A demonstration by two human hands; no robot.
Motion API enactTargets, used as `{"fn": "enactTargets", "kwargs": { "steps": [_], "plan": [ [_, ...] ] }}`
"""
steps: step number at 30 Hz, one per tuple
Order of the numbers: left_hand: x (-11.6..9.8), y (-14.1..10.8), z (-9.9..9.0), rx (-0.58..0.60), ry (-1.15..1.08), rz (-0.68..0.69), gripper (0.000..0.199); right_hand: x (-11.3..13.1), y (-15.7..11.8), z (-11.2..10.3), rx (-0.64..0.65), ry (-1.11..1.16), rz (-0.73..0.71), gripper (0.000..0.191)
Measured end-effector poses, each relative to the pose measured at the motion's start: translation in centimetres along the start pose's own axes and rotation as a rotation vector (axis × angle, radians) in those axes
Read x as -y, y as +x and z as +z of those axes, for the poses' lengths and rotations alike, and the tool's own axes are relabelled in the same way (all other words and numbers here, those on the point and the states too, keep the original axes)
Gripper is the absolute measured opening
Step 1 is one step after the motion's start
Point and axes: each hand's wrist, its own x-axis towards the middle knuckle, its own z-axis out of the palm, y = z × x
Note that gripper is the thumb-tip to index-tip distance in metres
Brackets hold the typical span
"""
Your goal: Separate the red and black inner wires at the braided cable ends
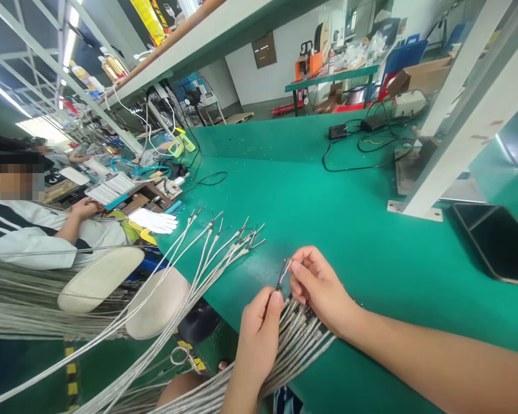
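My left hand [261, 325] is closed around the end of a cable, thumb on top. Thin wires [282, 275], dark, red and white, fan out above its thumb. With thumb and forefinger, my right hand [313, 282] pinches one of these wires near its tip. Under both hands lies a thick bundle of silvery cables [300, 339], running down toward my lap. To the left, several white cables [207, 261] rest across the table edge, their stripped ends showing short coloured wires.
The green table [349, 230] carries a phone [494, 241] at right, beside a white metal post [453, 126]. Black adapters and cords [339, 132] lie at the back. A co-worker [47, 230] sits at left, near a white glove [153, 220] and stool seats [159, 302].
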Motion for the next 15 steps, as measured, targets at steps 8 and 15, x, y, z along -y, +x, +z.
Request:
{"fn": "enactTargets", "kwargs": {
  "steps": [8,15],
  "plan": [
    [0.21,0.00,-0.10,-0.007,0.005,-0.002,0.043,0.15,-0.22,-0.13,0.039,-0.083,-0.037,0.014],
    [-0.17,0.12,-0.25,-0.008,0.001,-0.014,0.042,0.23,-0.08,0.04,0.053,-0.042,-0.102,0.017]
  ]
}}
